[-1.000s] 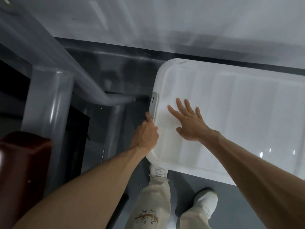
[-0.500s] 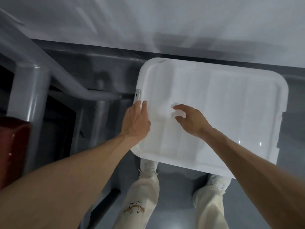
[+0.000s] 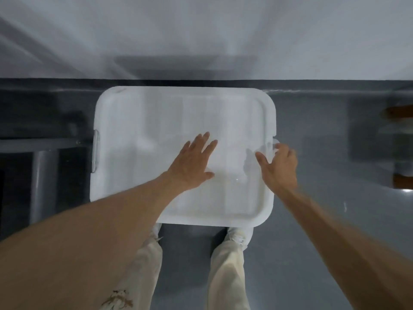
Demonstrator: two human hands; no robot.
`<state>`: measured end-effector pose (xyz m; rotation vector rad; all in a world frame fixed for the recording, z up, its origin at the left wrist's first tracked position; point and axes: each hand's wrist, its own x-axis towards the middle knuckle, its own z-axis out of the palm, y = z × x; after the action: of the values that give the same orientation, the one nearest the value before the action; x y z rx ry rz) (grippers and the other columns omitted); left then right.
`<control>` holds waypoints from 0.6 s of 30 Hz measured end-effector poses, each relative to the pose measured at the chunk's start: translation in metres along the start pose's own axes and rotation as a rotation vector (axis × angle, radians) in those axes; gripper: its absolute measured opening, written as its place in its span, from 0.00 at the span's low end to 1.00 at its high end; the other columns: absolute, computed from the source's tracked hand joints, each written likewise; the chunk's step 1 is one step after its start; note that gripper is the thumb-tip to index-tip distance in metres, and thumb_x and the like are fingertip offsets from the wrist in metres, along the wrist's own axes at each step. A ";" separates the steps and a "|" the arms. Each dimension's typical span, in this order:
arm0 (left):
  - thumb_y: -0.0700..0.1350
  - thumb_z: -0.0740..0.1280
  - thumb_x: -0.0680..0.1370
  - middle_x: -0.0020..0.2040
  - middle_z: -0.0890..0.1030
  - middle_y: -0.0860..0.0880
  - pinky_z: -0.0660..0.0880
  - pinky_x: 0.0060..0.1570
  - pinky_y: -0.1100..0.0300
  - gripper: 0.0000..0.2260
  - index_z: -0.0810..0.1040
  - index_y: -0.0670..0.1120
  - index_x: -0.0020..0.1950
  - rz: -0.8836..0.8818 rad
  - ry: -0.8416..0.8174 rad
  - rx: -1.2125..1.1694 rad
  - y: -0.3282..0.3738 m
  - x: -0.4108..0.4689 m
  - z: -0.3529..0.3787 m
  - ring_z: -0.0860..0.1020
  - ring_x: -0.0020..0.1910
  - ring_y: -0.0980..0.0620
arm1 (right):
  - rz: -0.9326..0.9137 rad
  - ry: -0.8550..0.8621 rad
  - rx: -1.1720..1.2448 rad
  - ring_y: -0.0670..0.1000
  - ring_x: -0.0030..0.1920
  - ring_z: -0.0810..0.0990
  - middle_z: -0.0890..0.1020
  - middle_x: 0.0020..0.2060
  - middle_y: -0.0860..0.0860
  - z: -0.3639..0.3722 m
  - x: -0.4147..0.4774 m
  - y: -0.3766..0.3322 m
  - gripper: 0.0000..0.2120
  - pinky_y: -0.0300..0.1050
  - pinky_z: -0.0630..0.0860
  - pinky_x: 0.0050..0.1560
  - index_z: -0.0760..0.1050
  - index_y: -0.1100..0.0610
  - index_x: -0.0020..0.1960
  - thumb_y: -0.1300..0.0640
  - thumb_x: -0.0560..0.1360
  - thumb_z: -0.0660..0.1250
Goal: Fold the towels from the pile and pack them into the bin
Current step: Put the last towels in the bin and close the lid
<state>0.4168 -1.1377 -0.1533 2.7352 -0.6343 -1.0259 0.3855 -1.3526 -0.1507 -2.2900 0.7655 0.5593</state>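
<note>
1. Bin [image 3: 183, 113]: white plastic, seen from above, closed under its lid [image 3: 234, 198]. It stands on the grey floor [image 3: 312, 242], its far side just beside the floor's far edge, where the pale wall [image 3: 201, 41] begins.
2. Left clip [image 3: 96, 153]: clear plastic, on the lid's left edge, apart from both hands.
3. Right clip [image 3: 275, 143]: clear plastic, on the lid's right edge, partly covered by a hand.
4. Left hand [image 3: 192, 166]: lies palm down near the middle of the lid, fingers [image 3: 202, 142] straight and slightly spread, holding nothing.
5. Right hand [image 3: 281, 168]: at the lid's right edge, fingers [image 3: 282, 148] curled over the right clip and holding it, thumb [image 3: 261, 158] stretched out across the lid top.
6. Trousers [image 3: 225, 265]: cream, both legs at the bin's near side, with white shoes [image 3: 240, 236] touching or tucked just under its near edge.
7. Metal post [image 3: 43, 186]: grey, upright, on the floor well to the left of the bin.
8. Brown item [image 3: 400, 113]: near the floor's right edge, too blurred to identify.
</note>
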 end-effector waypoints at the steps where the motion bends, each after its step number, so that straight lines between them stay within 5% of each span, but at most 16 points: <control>1: 0.57 0.65 0.78 0.79 0.37 0.45 0.45 0.77 0.49 0.42 0.40 0.47 0.79 -0.021 -0.054 0.057 0.005 0.006 0.006 0.40 0.78 0.46 | 0.011 0.039 -0.022 0.61 0.68 0.62 0.64 0.68 0.61 0.000 0.003 0.010 0.31 0.52 0.62 0.66 0.60 0.64 0.71 0.47 0.77 0.66; 4: 0.62 0.67 0.74 0.77 0.31 0.40 0.48 0.75 0.41 0.51 0.32 0.44 0.77 -0.096 -0.130 0.239 0.019 0.015 0.036 0.35 0.77 0.41 | 0.032 0.100 -0.020 0.63 0.68 0.60 0.60 0.69 0.61 0.006 0.010 0.031 0.39 0.55 0.62 0.66 0.55 0.64 0.73 0.43 0.74 0.69; 8: 0.62 0.68 0.72 0.76 0.32 0.35 0.52 0.74 0.38 0.55 0.31 0.40 0.76 -0.139 -0.099 0.349 0.024 0.022 0.049 0.36 0.76 0.35 | 0.110 -0.070 0.161 0.61 0.75 0.55 0.53 0.75 0.61 0.021 0.020 0.047 0.49 0.57 0.57 0.73 0.42 0.60 0.78 0.42 0.73 0.70; 11: 0.64 0.67 0.72 0.75 0.31 0.35 0.54 0.74 0.38 0.55 0.30 0.40 0.76 -0.127 -0.147 0.376 0.022 0.026 0.045 0.36 0.76 0.35 | 0.279 -0.212 0.323 0.60 0.74 0.61 0.59 0.75 0.60 0.020 0.032 0.057 0.54 0.55 0.62 0.71 0.37 0.60 0.78 0.42 0.71 0.72; 15: 0.63 0.68 0.71 0.75 0.32 0.34 0.53 0.73 0.38 0.55 0.31 0.39 0.76 -0.134 -0.171 0.378 0.025 0.028 0.046 0.37 0.76 0.34 | 0.315 -0.170 0.231 0.60 0.71 0.65 0.64 0.71 0.60 0.017 0.042 0.061 0.52 0.54 0.67 0.68 0.54 0.63 0.76 0.40 0.65 0.76; 18: 0.62 0.68 0.71 0.75 0.33 0.33 0.53 0.73 0.38 0.55 0.31 0.39 0.75 -0.153 -0.168 0.410 0.027 0.029 0.048 0.37 0.76 0.34 | 0.240 -0.107 0.132 0.60 0.64 0.71 0.70 0.60 0.57 0.018 0.039 0.060 0.39 0.53 0.71 0.63 0.71 0.61 0.66 0.38 0.65 0.75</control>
<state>0.3960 -1.1744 -0.1997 3.1122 -0.7431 -1.2981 0.3720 -1.3916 -0.2112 -2.0446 1.0005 0.7113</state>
